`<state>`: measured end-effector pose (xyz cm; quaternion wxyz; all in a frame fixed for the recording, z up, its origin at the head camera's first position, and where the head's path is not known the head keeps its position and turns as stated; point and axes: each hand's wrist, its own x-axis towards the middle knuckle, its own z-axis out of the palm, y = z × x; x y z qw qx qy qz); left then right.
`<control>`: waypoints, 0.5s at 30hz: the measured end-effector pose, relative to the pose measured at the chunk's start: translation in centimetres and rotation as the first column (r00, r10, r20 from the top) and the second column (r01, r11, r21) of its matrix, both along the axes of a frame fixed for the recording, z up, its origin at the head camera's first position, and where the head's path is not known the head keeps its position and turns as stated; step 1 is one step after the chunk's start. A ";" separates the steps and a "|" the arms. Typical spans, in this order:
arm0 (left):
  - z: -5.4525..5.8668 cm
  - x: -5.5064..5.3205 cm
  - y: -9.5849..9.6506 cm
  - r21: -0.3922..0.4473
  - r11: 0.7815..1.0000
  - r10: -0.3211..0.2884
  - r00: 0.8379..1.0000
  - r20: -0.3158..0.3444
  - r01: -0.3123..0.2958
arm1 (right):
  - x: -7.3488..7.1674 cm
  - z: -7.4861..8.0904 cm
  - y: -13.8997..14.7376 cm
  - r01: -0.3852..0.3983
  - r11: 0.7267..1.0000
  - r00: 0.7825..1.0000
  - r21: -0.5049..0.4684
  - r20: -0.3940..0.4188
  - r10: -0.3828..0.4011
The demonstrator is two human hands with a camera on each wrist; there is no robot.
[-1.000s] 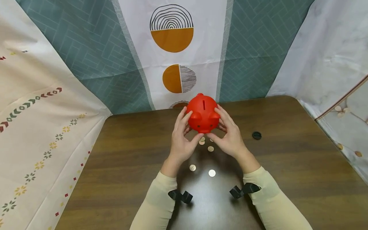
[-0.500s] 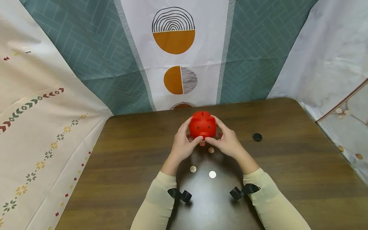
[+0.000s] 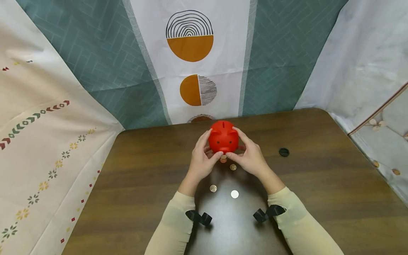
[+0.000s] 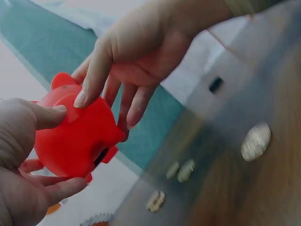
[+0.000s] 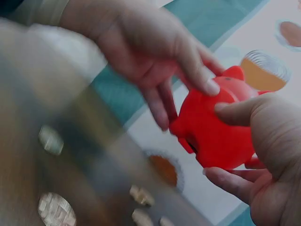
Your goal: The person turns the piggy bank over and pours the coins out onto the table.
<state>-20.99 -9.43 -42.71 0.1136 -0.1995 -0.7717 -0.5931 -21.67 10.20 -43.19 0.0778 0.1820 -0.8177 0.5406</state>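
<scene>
Both hands hold a red piggy bank [image 3: 224,137] above the table, its face towards me and the coin slot on top. My left hand [image 3: 202,156] grips its left side and my right hand [image 3: 251,156] its right side, with the thumbs close together under the snout. In the left wrist view, a dark opening shows on the underside of the piggy bank [image 4: 70,141]. Below it lie several coins: two close together, a gold coin [image 3: 233,167], another gold coin [image 3: 213,188] and a silver coin [image 3: 234,194].
A round black plug [image 3: 284,152] lies on the wooden table [image 3: 143,184] to the right of the hands. Behind the table's back edge hangs a teal and white patterned cloth [image 3: 127,63]. A cream cloth [image 3: 41,124] borders the left, a white one [image 3: 360,63] the right.
Over the last second the piggy bank came down and tipped, so its face shows more and its top less. Since half a second ago it has tilted slightly back. Both hands keep their grip.
</scene>
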 end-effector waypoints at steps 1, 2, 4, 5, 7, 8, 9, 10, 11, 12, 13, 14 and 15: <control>-0.2 -0.1 0.0 0.005 1.000 -0.002 1.000 0.019 0.002 | 0.0 -0.1 0.0 -0.001 1.000 1.000 0.002 0.010 0.001; -0.4 -0.1 0.0 0.010 1.000 -0.002 1.000 0.031 0.002 | 0.0 -0.1 0.0 0.000 1.000 1.000 -0.003 0.011 0.000; -0.6 -0.2 0.0 0.006 1.000 0.005 0.999 0.044 -0.005 | 0.0 -0.1 0.1 0.003 1.000 1.000 -0.003 0.015 -0.002; -0.7 -0.2 0.0 -0.005 1.000 0.010 0.999 0.054 -0.010 | -0.1 -0.2 0.1 0.001 1.000 1.000 0.004 0.023 -0.001; -0.9 -0.3 0.0 -0.052 0.998 0.028 0.997 0.078 -0.024 | -0.1 -0.3 0.2 -0.012 1.000 0.998 0.024 0.059 0.011; -1.0 -0.3 0.0 -0.083 0.996 0.039 0.995 0.088 -0.032 | -0.1 -0.4 0.3 -0.022 0.999 0.996 0.034 0.082 0.019; -1.2 -0.3 0.0 -0.108 0.993 0.047 0.995 0.093 -0.037 | -0.1 -0.4 0.4 -0.031 0.999 0.995 0.045 0.097 0.027; -1.2 -0.3 0.1 -0.118 0.992 0.052 0.995 0.090 -0.041 | -0.2 -0.5 0.4 -0.033 0.998 0.995 0.056 0.097 0.027; -1.2 -0.3 0.1 -0.113 0.993 0.055 0.996 0.076 -0.046 | -0.1 -0.4 0.5 -0.036 0.998 0.996 0.048 0.083 0.032; -1.1 -0.2 0.2 -0.092 0.995 0.052 0.998 0.045 -0.048 | -0.1 -0.3 0.5 -0.036 0.999 0.998 0.029 0.049 0.035; -0.9 -0.2 0.3 -0.061 0.997 0.047 0.999 0.000 -0.047 | -0.1 -0.2 0.5 -0.035 0.999 0.999 0.004 -0.005 0.035; -0.7 -0.1 0.4 -0.028 0.999 0.042 0.998 -0.057 -0.044 | -0.1 0.0 0.4 -0.035 0.999 0.997 -0.022 -0.070 0.034; -0.5 0.0 0.4 0.006 0.999 0.038 0.993 -0.110 -0.037 | 0.0 0.3 0.4 -0.033 0.998 0.991 -0.045 -0.134 0.026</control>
